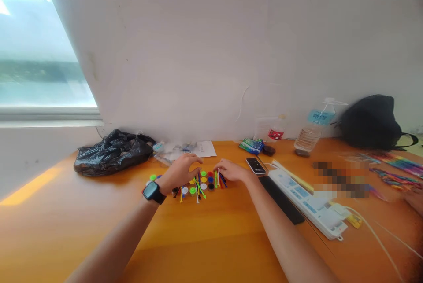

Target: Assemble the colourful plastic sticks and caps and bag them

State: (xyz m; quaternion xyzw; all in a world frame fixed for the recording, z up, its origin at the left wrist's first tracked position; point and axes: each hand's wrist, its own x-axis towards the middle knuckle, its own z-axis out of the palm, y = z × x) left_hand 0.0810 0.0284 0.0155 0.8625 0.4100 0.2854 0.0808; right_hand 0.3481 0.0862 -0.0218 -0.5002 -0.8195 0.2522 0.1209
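Note:
Small round plastic discs (204, 180) in several colours lie in rows on the wooden table (185, 239). Thin coloured plastic sticks, some with arrow-like tips, lie among them. My left hand (180, 170), with a dark watch (152, 191) on its wrist, arches over the left part of the discs. Its thumb and fingers are apart, close to a green stick (200, 187). My right hand (231, 170) is bent, fingertips down at a small group of sticks (221, 180) right of the discs. What its fingertips grip is too small to make out.
A black plastic bag (114, 153) and papers (206, 148) lie toward the wall. To the right are a white phone-like device (255, 166), a black bar (280, 199), a power strip (307, 201), a water bottle (310, 129) and a black bag (370, 122). Another person's hand (414, 199) shows at the right edge.

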